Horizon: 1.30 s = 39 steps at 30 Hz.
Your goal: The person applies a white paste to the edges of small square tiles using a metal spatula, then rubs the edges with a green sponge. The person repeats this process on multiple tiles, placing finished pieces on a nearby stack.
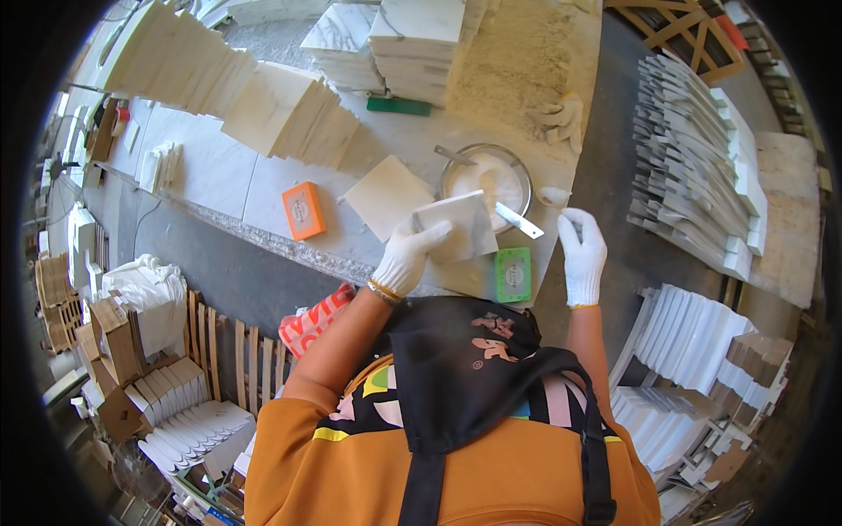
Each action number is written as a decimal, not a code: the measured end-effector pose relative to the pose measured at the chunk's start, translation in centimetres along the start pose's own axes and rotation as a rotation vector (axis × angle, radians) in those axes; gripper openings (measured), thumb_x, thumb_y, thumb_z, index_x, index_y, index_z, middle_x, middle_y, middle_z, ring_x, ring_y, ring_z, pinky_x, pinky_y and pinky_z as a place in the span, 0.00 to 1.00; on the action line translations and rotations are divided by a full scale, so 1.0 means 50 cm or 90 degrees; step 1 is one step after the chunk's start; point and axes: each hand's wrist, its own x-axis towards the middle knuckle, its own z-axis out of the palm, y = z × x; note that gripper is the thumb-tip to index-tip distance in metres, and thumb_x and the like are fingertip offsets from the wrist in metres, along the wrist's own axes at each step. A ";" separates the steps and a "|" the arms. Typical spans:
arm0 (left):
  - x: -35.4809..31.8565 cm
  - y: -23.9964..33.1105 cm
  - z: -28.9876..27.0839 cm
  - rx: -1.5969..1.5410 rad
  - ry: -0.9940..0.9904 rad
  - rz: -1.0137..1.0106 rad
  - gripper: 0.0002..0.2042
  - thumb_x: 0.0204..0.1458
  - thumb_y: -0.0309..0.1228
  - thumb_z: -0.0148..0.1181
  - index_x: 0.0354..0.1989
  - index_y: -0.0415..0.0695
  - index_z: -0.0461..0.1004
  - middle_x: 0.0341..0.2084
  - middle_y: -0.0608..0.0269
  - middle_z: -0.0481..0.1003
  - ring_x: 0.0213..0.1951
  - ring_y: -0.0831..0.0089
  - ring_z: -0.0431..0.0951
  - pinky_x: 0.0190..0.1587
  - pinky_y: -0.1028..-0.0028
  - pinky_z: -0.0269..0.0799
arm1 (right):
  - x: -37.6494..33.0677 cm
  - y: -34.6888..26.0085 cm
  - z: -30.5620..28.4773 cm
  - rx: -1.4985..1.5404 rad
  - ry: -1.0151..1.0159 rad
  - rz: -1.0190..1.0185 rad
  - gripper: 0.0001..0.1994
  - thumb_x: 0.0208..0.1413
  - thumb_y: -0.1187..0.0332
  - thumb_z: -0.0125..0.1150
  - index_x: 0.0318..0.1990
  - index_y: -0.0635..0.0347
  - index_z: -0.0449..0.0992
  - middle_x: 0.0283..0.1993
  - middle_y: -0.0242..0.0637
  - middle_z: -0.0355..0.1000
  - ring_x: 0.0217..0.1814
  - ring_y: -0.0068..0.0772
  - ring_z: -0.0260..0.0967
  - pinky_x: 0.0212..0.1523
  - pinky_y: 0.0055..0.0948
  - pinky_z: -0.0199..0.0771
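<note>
Stone stock crowded the workshop on every side, with stacks of pale marble tiles (289,110) leaning along the far edge of the dusty worktop (219,175). The left hand (408,254), in a white glove, had its fingers closed around the near edge of a square marble tile (456,226), holding it tilted just above the worktop and right beside a round metal bowl (487,175) of white paste, probably so the paste was within easy reach. The right hand (581,250), also gloved, was curled around the handle of a putty knife (519,221) whose blade pointed at the tile; the grip itself was partly hidden behind the glove. An orange block (304,210) and a green block (513,273) lay flat on the worktop near the tile. A second loose tile (386,197) lay beneath the held one. What the bowl held exactly was hard to make out, and a dark apron (465,368) covered the worktop's near edge.
</note>
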 end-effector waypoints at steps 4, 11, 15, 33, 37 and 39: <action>0.005 0.003 0.007 0.003 -0.013 0.000 0.21 0.56 0.29 0.62 0.56 0.32 0.70 0.45 0.60 0.78 0.46 0.74 0.77 0.51 0.72 0.72 | -0.029 -0.062 0.031 -0.061 -0.070 -0.050 0.11 0.56 0.66 0.66 0.44 0.59 0.80 0.40 0.37 0.79 0.40 0.28 0.78 0.43 0.27 0.76; -0.001 0.018 0.009 0.015 0.001 0.006 0.22 0.55 0.30 0.64 0.55 0.32 0.71 0.44 0.60 0.78 0.45 0.73 0.77 0.50 0.71 0.72 | -0.006 -0.065 0.063 -0.089 -0.160 -0.096 0.11 0.55 0.68 0.66 0.46 0.57 0.81 0.41 0.39 0.80 0.39 0.29 0.78 0.43 0.27 0.75; -0.001 0.014 0.001 -0.002 0.000 0.005 0.22 0.54 0.32 0.66 0.54 0.32 0.72 0.44 0.59 0.78 0.45 0.73 0.77 0.51 0.71 0.72 | 0.003 -0.065 0.053 -0.080 -0.124 -0.100 0.08 0.57 0.65 0.64 0.42 0.55 0.82 0.38 0.38 0.80 0.39 0.35 0.78 0.42 0.30 0.76; 0.000 0.012 0.005 0.019 -0.007 0.006 0.20 0.55 0.30 0.64 0.55 0.34 0.72 0.43 0.62 0.78 0.44 0.75 0.77 0.48 0.73 0.71 | 0.033 -0.099 0.053 0.189 -0.236 0.147 0.11 0.58 0.69 0.63 0.46 0.61 0.81 0.32 0.27 0.76 0.27 0.15 0.67 0.27 0.17 0.64; -0.001 0.020 0.013 0.021 -0.012 0.005 0.20 0.55 0.30 0.63 0.54 0.34 0.73 0.43 0.62 0.78 0.44 0.75 0.77 0.48 0.73 0.71 | 0.020 -0.128 0.030 0.216 -0.188 0.125 0.11 0.58 0.69 0.62 0.45 0.63 0.81 0.32 0.29 0.76 0.27 0.16 0.67 0.27 0.19 0.65; -0.001 0.019 0.012 0.024 -0.008 0.006 0.19 0.55 0.30 0.63 0.53 0.34 0.73 0.43 0.62 0.78 0.43 0.75 0.77 0.48 0.73 0.71 | 0.014 -0.147 0.021 0.227 -0.174 0.120 0.11 0.58 0.69 0.62 0.46 0.63 0.81 0.32 0.30 0.76 0.28 0.16 0.67 0.27 0.18 0.65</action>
